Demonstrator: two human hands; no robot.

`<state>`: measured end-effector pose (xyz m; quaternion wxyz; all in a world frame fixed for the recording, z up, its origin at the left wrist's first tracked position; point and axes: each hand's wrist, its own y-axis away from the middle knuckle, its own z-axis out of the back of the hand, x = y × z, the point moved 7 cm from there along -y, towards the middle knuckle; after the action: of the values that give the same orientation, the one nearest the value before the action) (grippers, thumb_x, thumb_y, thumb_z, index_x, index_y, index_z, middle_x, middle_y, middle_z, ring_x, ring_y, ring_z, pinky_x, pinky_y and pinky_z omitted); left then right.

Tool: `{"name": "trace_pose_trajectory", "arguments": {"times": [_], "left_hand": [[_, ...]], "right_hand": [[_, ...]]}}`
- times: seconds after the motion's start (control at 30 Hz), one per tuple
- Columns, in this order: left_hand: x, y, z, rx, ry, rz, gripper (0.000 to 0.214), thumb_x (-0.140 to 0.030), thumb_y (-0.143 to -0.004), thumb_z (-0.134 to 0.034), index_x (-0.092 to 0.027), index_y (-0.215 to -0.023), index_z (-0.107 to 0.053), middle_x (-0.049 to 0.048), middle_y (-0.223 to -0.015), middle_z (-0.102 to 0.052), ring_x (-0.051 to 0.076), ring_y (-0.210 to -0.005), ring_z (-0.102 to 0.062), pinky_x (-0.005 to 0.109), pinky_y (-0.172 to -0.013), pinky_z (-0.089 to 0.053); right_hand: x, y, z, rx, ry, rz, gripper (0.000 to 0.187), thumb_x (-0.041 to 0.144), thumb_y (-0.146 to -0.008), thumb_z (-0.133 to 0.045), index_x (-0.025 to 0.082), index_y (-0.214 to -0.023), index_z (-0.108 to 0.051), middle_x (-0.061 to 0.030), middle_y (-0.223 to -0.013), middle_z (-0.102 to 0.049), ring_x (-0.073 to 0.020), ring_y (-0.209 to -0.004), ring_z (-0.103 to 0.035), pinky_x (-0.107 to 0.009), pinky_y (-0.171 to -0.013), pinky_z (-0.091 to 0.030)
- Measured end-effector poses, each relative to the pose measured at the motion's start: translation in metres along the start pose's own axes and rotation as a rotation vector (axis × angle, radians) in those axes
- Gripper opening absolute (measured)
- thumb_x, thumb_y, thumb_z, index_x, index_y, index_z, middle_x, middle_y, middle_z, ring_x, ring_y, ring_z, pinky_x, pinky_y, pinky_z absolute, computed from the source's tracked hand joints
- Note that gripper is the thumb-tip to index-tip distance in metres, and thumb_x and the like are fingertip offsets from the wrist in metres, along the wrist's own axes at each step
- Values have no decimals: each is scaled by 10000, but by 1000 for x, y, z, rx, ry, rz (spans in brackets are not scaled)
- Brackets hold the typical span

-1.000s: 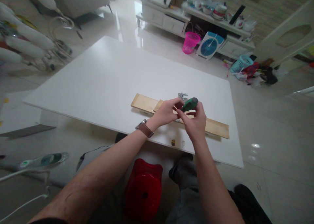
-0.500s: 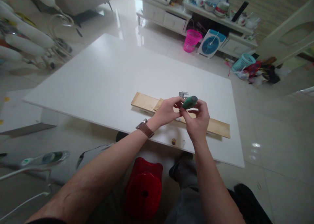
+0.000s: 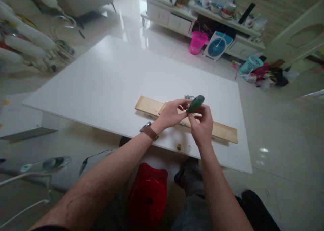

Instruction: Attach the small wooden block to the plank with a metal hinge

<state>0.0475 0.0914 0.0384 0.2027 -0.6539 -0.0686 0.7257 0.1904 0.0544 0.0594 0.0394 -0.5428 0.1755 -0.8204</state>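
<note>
The green, dark-ended handle [image 3: 195, 104] has tipped higher, left hand [image 3: 171, 113] and right hand [image 3: 202, 125] half-curled round its base, tightness hidden from me; best kept steady.

The left hand [image 3: 172, 114] and the right hand [image 3: 203, 126] are covering the middle of the wooden boards [image 3: 148, 105]. Between these hands, the part below the green handle [image 3: 195, 104] is hiding behind fingers, so each hand's grip is looking unclear. Just beyond the hands, metal pieces [image 3: 188, 97] are appearing too small for counting. Nearer than the right hand, a clear object [image 3: 189, 148] is looking too faint to recognise.
</note>
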Motion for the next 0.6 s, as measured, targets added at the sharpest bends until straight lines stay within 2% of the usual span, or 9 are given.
{"name": "trace_pose_trajectory", "arguments": {"times": [0.1,0.23,0.3,0.5,0.6], "left_hand": [[6,-1,-1,1,64,30,376,-105,-867,-753,-198,-1228,-702,34,-982,-783,142,-919,-739,277,-874,-603],[6,-2,3,5,105,-4,315,-31,-872,-591,-178,-1108,-737,67,-1064,-777,149,-936,-754,278,-851,-608],[5,-2,6,-10,110,-15,332,-23,-851,-546,-171,-1058,-760,75,-1077,-768,153,-928,-754,284,-840,-614],[-6,0,1,38,69,-20,330,-79,-786,-660,-177,-1078,-778,62,-1059,-796,183,-969,-737,323,-901,-616],[-12,2,-1,40,56,-60,362,-92,-747,-734,-176,-1098,-763,64,-1074,-785,177,-959,-723,300,-864,-608]], "right_hand": [[-6,0,0,-27,-35,-17,288,259,-844,-693,265,-1128,-646,-26,-1046,-786,-198,-927,-745,-338,-758,-601],[-16,3,-2,10,-69,-46,355,297,-880,-711,270,-1226,-633,-57,-1135,-806,-235,-1058,-780,-378,-819,-631],[-18,5,-2,11,-76,-51,346,308,-890,-717,271,-1225,-637,-55,-1119,-811,-240,-1056,-784,-391,-835,-633],[-13,7,-3,-13,72,-18,291,276,-795,-787,259,-1066,-684,-5,-963,-756,-188,-821,-682,-347,-740,-581],[-13,6,-6,8,104,-23,286,236,-783,-751,261,-1063,-703,-2,-957,-746,-184,-802,-653,-335,-715,-562]]}}
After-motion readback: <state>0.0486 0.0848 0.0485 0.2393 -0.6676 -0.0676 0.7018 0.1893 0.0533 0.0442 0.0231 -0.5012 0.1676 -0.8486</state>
